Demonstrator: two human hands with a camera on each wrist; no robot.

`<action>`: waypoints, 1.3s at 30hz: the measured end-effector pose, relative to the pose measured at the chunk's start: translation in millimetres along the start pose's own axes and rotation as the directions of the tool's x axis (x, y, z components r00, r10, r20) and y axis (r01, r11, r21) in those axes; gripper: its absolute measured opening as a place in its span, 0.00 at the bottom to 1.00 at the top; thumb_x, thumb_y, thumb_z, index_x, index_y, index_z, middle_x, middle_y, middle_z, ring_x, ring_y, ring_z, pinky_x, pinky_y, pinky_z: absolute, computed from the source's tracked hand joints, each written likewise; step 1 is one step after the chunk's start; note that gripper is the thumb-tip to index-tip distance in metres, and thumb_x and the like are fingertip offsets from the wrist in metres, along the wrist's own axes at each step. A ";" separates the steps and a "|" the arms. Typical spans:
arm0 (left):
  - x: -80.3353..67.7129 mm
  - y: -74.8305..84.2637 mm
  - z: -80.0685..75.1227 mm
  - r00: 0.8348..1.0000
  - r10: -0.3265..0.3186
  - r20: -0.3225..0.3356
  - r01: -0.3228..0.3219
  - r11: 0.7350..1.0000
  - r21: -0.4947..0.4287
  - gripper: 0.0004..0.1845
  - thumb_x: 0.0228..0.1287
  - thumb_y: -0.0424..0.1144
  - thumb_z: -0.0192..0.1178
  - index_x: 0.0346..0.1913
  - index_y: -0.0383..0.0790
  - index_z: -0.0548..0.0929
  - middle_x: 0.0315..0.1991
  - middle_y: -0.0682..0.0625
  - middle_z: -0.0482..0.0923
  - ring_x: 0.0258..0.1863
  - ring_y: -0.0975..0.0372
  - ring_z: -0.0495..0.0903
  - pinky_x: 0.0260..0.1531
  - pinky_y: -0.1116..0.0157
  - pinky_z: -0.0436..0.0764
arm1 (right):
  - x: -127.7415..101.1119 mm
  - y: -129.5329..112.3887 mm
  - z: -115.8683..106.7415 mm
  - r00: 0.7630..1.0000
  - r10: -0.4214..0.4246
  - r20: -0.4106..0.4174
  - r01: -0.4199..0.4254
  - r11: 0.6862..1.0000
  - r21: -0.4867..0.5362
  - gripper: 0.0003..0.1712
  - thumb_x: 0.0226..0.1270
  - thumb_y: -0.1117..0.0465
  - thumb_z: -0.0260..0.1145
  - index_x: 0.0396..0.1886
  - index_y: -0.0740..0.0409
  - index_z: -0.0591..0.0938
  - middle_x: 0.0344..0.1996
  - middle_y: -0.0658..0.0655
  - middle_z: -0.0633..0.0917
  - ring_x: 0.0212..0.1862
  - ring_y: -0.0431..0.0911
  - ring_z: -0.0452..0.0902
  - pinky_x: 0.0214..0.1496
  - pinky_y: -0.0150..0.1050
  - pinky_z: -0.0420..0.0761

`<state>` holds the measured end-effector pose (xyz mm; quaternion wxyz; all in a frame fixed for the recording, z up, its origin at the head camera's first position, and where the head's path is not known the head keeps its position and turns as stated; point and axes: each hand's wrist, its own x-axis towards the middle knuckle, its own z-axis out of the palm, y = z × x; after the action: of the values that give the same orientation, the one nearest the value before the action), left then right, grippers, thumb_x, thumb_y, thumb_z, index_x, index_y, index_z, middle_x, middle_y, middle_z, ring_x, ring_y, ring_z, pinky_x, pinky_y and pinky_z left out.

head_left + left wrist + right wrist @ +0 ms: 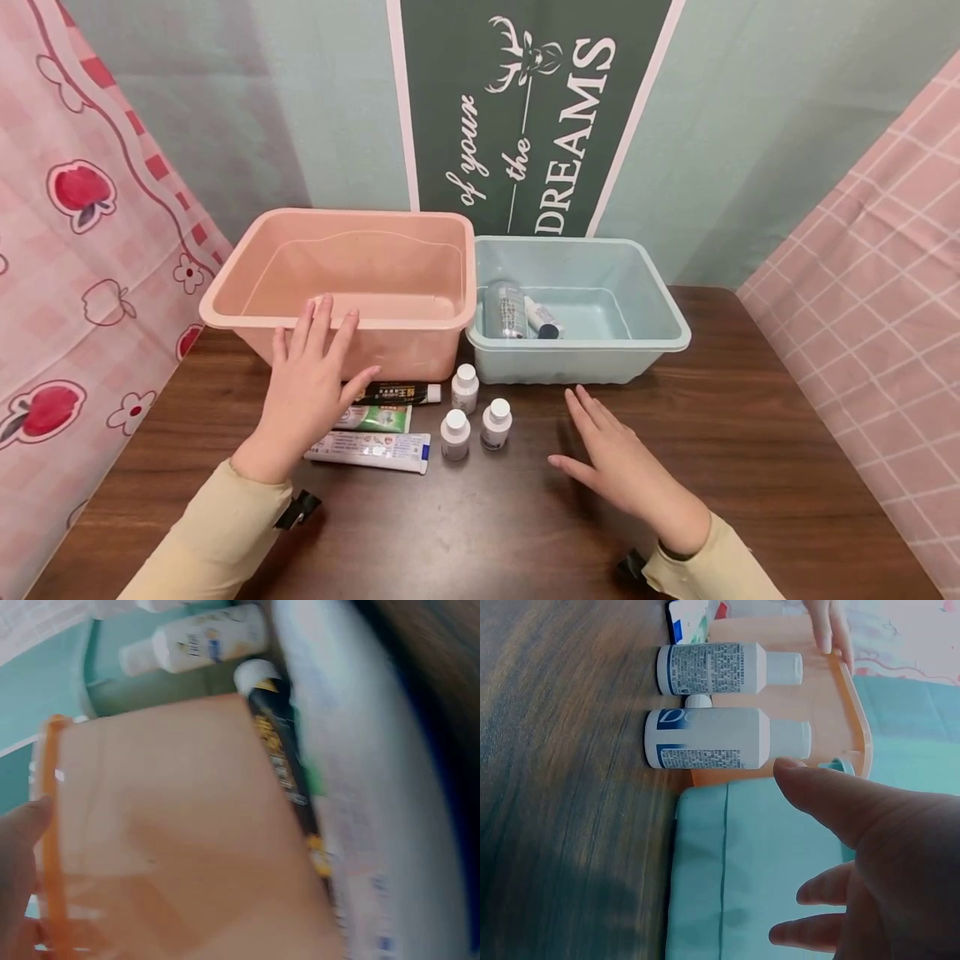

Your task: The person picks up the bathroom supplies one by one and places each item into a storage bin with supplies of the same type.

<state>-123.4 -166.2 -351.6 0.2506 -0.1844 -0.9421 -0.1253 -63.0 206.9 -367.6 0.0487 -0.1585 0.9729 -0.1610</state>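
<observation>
My left hand (311, 379) is spread open with straight fingers in front of the pink bin (225, 304), its fingertips up by the front rim. Below that hand lie a black tube (401, 392), a green tube (378, 417) and a white-and-blue tube (375, 450). Three small white bottles (465, 387) (455, 433) (496, 423) stand right of the tubes. My right hand (611, 454) hovers open and holds nothing, low over the table in front of the blue bin (667, 321). The right wrist view shows two bottles (705, 669) (709, 739) and the right hand (870, 847).
Inside the blue bin lie a clear bottle (505, 310) and a small white bottle (542, 318). Nothing shows inside the pink bin. Both bins sit at the back of the wooden table (750, 467). Pink cloth hangs on the left (75, 250) and on the right (885, 275).
</observation>
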 end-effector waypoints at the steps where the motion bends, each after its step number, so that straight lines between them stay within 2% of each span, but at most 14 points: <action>1: -0.6 -1.8 2.6 1.000 0.011 -0.014 -0.011 1.000 0.005 0.43 0.63 0.69 0.32 0.67 0.38 0.63 0.69 0.34 0.51 0.70 0.45 0.45 0.60 0.36 0.44 | 1.0 -0.3 0.5 1.000 -0.005 -0.001 0.005 1.000 0.004 0.49 0.58 0.43 0.65 0.70 0.66 0.57 0.69 0.67 0.57 0.67 0.63 0.56 0.54 0.66 0.64; 6: -3.2 -8.7 12.3 0.994 0.068 -0.083 -0.066 0.998 0.023 0.42 0.64 0.69 0.31 0.66 0.38 0.65 0.68 0.34 0.52 0.69 0.42 0.48 0.59 0.36 0.46 | 5.6 -2.1 3.2 0.998 -0.053 -0.027 0.054 0.998 0.029 0.47 0.59 0.45 0.65 0.69 0.66 0.59 0.68 0.67 0.59 0.66 0.62 0.59 0.56 0.63 0.64; 12: -3.3 -10.4 13.8 0.986 0.102 -0.130 -0.099 0.995 0.029 0.41 0.65 0.67 0.34 0.65 0.37 0.67 0.67 0.32 0.54 0.68 0.41 0.50 0.57 0.36 0.52 | 11.9 -3.8 6.9 0.990 -0.125 -0.068 0.129 0.990 0.056 0.45 0.59 0.46 0.65 0.68 0.67 0.61 0.66 0.67 0.63 0.66 0.58 0.61 0.61 0.56 0.64; 19: -2.7 -11.3 13.3 0.983 0.117 -0.145 -0.113 0.993 0.037 0.41 0.64 0.68 0.34 0.64 0.38 0.68 0.65 0.31 0.57 0.68 0.43 0.50 0.58 0.37 0.53 | 18.2 -3.4 11.2 0.983 -0.163 -0.087 0.171 0.981 0.095 0.43 0.60 0.49 0.66 0.67 0.67 0.62 0.65 0.66 0.66 0.65 0.56 0.62 0.62 0.52 0.64; 26: -1.7 -11.6 12.8 0.978 0.134 -0.160 -0.130 0.991 0.032 0.40 0.63 0.69 0.36 0.63 0.39 0.69 0.64 0.32 0.58 0.65 0.41 0.55 0.58 0.37 0.52 | 19.4 -2.5 13.5 0.982 -0.167 -0.093 0.178 0.977 0.121 0.42 0.59 0.49 0.66 0.67 0.67 0.63 0.64 0.66 0.67 0.65 0.56 0.63 0.62 0.52 0.64; 33: -0.2 -11.5 12.0 0.976 0.139 -0.168 -0.135 0.990 0.035 0.40 0.63 0.69 0.35 0.62 0.39 0.70 0.64 0.32 0.60 0.64 0.41 0.57 0.58 0.38 0.51 | 22.0 1.6 16.3 0.987 -0.146 -0.060 0.156 0.959 0.235 0.41 0.61 0.49 0.64 0.68 0.62 0.62 0.64 0.62 0.68 0.65 0.53 0.63 0.62 0.51 0.64; 39: -0.2 -11.5 10.8 0.976 0.145 -0.165 -0.141 0.989 0.037 0.39 0.63 0.68 0.37 0.63 0.40 0.69 0.64 0.33 0.59 0.64 0.42 0.56 0.58 0.38 0.52 | 24.3 3.2 17.5 0.984 -0.162 -0.081 0.178 0.940 0.291 0.38 0.63 0.48 0.63 0.68 0.62 0.64 0.63 0.61 0.70 0.64 0.53 0.64 0.61 0.52 0.65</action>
<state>-132.5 -173.1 -362.5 0.3394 -0.2372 -0.9035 -0.1102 -84.3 196.7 -386.3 0.0305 -0.2282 0.9213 -0.3133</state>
